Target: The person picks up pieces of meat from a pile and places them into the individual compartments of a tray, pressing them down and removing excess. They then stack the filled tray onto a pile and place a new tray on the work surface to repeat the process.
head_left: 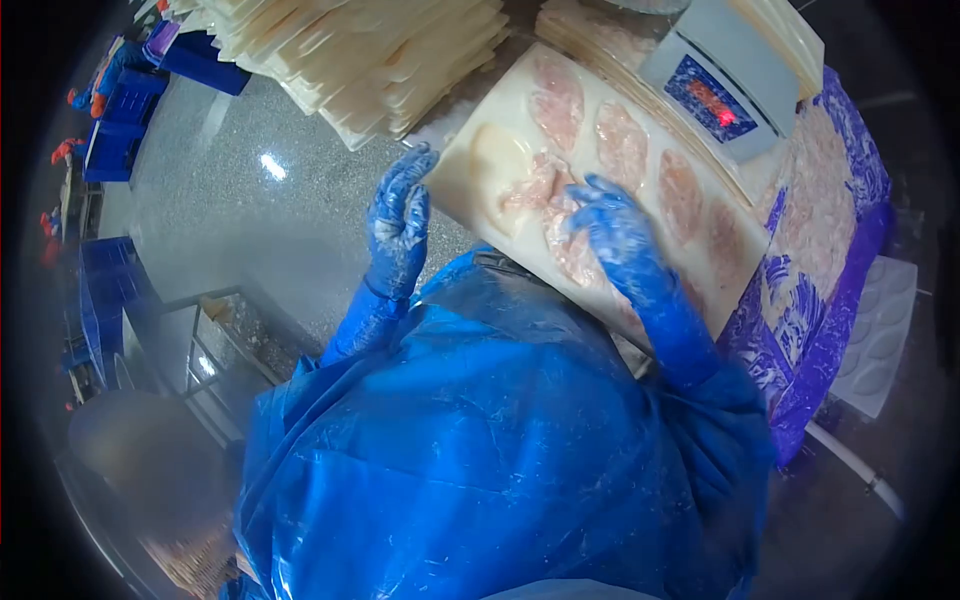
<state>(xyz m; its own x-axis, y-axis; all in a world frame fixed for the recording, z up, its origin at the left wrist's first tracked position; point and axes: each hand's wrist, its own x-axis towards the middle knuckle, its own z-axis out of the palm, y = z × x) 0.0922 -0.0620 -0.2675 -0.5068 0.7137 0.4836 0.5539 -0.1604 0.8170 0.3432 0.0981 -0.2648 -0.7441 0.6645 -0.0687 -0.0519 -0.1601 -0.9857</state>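
A white tray (470, 150) with oval hollows lies at an angle before me. Pale pink raw meat pieces (622, 145) fill several of its hollows, while the hollow near the left corner is bare. Over the lower row, my right hand (612, 232), in a wet blue glove, has its fingers bent onto a loose raw meat piece (535, 190). That piece reaches partly across the bare hollow's edge. Just off the tray's left corner, my left hand (402, 215) is raised with fingers stretched out and nothing in it. White residue coats its blue glove.
A tall stack of cream-coloured trays (370, 60) rises at the back. A scale (715, 95) with a lit red display stands behind the tray. To the right, purple plastic (800, 390) surrounds a heap of raw meat (820, 200). Blue bins (125, 110) and people are at far left.
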